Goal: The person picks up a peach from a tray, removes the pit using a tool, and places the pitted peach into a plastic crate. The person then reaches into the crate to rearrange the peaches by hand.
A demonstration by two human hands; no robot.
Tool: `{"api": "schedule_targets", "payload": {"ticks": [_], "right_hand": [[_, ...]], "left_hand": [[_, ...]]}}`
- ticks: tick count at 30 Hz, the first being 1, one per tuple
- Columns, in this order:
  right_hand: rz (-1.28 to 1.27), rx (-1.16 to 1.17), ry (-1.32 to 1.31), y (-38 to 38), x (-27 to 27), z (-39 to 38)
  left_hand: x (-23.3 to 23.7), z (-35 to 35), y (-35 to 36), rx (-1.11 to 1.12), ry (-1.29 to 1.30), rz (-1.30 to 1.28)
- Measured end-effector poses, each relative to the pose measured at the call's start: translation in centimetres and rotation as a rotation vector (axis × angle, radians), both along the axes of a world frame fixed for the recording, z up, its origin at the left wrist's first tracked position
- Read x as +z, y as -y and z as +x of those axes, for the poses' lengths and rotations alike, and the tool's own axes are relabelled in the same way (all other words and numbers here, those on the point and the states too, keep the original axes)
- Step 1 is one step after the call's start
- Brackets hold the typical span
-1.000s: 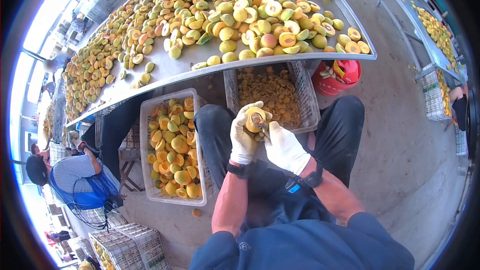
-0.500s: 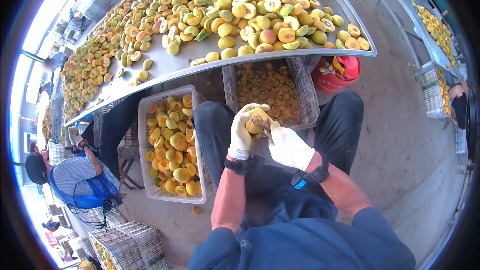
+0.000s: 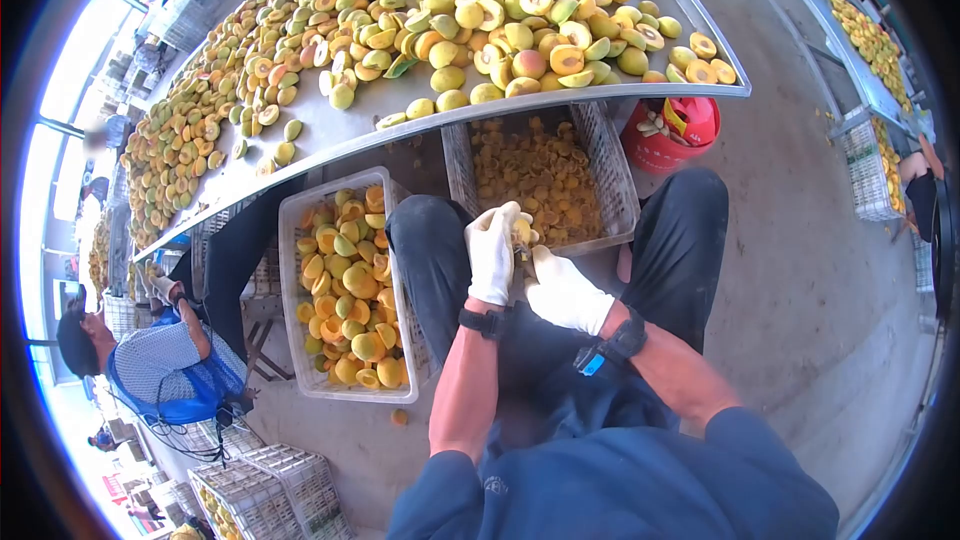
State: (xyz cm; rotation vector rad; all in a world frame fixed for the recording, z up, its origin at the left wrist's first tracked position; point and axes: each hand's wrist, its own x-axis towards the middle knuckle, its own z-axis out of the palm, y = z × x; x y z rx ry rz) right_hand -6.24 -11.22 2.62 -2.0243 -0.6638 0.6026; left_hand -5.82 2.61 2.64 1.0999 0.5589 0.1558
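Note:
In a white glove, my left hand [image 3: 491, 255] is closed around a yellow peach half [image 3: 523, 230], held up between my knees. My right hand [image 3: 568, 290], also gloved, is closed just beside it on a small dark metal tool [image 3: 521, 254] that points at the fruit. Most of the tool is hidden by the fingers, so its exact kind cannot be made out. Below and beyond the hands stands a grey crate [image 3: 624, 150] holding brownish-yellow fruit scraps. To the left, a white crate [image 3: 288, 280] is filled with peach halves [image 3: 358, 282].
A metal table [image 3: 330, 145] heaped with halved peaches [image 3: 440, 30] spans the front. Under its right corner sits a red bucket [image 3: 655, 147]. Another person [image 3: 175, 360] sits at left, near stacked crates [image 3: 285, 490]. A second table [image 3: 800, 0] stands at far right.
My left hand has turned, so the fruit's cut face shows less. My right hand has shifted slightly left and down. The person at left has raised their head a little.

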Motion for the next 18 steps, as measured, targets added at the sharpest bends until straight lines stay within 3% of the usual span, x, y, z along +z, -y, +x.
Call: {"api": "schedule_targets", "payload": {"ticks": [3,5,9,11,12,14,18], "right_hand": [[-0.026,-0.006,-0.109,0.3,1.1,0.2],[0.049,-0.018,-0.474,0.6,2.9,0.6],[0.084,0.000,-0.681,0.6,5.0,1.0],[0.319,0.021,-0.966,0.9,4.4,1.0],[0.323,0.020,-0.967,1.1,4.4,1.2],[0.383,0.121,-1.217,1.6,4.5,1.8],[0.466,0.087,-1.317,2.4,5.2,2.0]], "left_hand": [[-0.2,0.0,-0.3,-0.112,-0.044,-0.014],[-0.5,0.1,0.0,-0.094,-0.030,0.010],[-0.2,-0.7,0.3,-0.007,0.143,0.201],[0.7,-0.7,0.3,0.030,0.190,0.241],[1.1,-0.8,0.1,-0.024,0.236,0.205],[2.6,-0.7,-0.1,-0.164,0.301,0.082],[2.7,0.1,-0.6,-0.354,0.189,0.032]]}}
